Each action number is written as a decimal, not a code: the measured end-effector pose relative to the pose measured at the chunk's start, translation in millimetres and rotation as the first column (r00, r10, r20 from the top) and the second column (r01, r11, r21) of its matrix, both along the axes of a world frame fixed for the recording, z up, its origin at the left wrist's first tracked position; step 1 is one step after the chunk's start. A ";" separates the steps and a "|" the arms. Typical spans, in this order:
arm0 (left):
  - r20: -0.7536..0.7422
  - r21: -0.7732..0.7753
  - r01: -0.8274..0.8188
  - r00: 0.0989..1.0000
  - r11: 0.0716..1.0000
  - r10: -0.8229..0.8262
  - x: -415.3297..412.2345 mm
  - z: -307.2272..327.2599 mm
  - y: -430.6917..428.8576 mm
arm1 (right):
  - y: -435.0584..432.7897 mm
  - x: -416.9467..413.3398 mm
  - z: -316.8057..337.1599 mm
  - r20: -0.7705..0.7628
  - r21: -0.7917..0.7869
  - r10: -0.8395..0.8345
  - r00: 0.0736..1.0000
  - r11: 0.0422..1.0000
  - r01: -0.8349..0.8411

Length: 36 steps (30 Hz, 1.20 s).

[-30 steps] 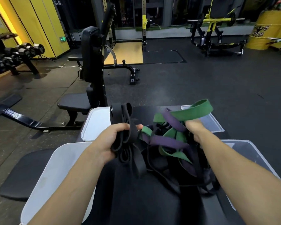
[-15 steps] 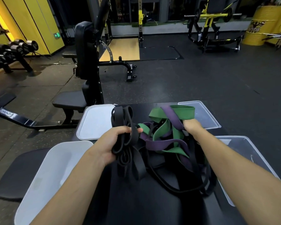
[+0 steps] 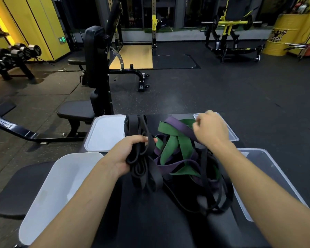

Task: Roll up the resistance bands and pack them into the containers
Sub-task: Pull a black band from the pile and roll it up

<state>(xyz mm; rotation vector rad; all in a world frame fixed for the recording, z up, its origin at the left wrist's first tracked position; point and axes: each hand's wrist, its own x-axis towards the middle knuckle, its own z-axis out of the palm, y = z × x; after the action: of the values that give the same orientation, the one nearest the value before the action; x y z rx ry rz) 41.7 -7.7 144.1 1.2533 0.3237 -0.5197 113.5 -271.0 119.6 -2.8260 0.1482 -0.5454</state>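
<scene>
Since the frame half a second earlier, the right hand [image 3: 212, 130] had lifted and turned over the far edge of the tangle, so that its back faced the camera, and the green band [image 3: 174, 145] that had stood up in a loop now lay lower across the heap. That hand's fingers were curled at the spot where the green band and a purple band [image 3: 179, 127] ran up to it, but I cannot tell whether they pinched either one. The left hand [image 3: 123, 155] was wrapped round a bundle of black bands [image 3: 143, 169], its thumb over the top, with loops sticking out beyond the fist and hanging below it. Green and purple bands were interlaced just to the right of that bundle, and thin black bands [image 3: 204, 176] trailed from them in long loops toward the person. All of it lay on a black padded bench [image 3: 150, 226]. A white container [image 3: 48, 190] stood at the near left with a flat white lid [image 3: 106, 133] beyond it. A clear container [image 3: 268, 167] stood at the right, and a clear lid [image 3: 231, 136] showed past the right hand. No band lay in either container. Farther off, on the dark floor, stood a weight bench [image 3: 75, 110], a dumbbell rack [image 3: 16, 52] and a yellow drum [image 3: 283, 33].
</scene>
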 end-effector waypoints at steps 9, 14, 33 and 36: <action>0.004 -0.060 -0.034 0.999 0.998 0.034 -21.8 -0.8 15.6 | 87.8 -75.5 -77.7 -0.372 -0.407 0.592 0.714 0.588 -0.699; 0.007 -0.021 0.007 1.000 1.000 -0.007 -33.8 -11.1 20.1 | 103.3 -94.3 -100.1 -0.502 -0.574 0.468 0.727 0.448 -0.685; 0.090 -0.134 -0.196 0.974 0.971 0.209 -58.6 -40.6 -7.8 | 101.8 -135.7 -6.2 0.165 0.789 0.486 0.858 0.457 -0.411; 0.095 -0.158 -0.163 0.979 0.974 0.179 -74.5 -42.8 -15.1 | 107.8 -147.6 3.1 0.135 0.637 0.473 0.871 0.632 -0.441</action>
<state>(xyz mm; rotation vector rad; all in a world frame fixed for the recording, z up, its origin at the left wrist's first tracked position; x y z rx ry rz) -32.8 -22.7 101.3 1.0921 0.2926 -0.3206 -34.1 -163.2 122.7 -2.0559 -0.3194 -0.2347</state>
